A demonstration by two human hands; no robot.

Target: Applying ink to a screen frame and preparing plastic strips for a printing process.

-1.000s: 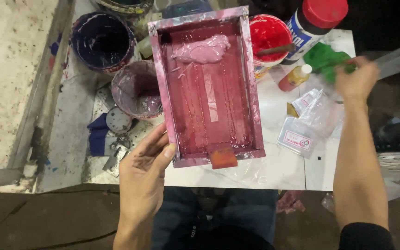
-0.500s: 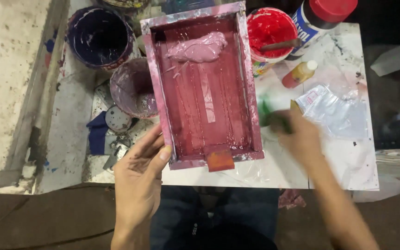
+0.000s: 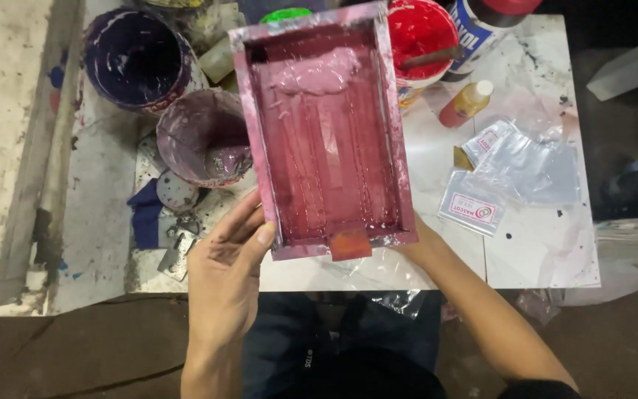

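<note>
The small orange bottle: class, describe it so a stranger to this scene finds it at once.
Start at the big pink-stained printing frame held over the white table. Just right of it, below the red paint tub, lies the small orange bottle. It alone has amber liquid and a white cap; the clear plastic bags beside it are flat.

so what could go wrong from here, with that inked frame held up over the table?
1. The pink frame is wet with ink. The left hand grips only its lower left corner, and the right hand is mostly hidden under the other corner, so the frame might slip.
2. It sits close to the open red ink tub and purple tub; a swing could knock one over.
3. Drips could mark the clear packets below.
</note>
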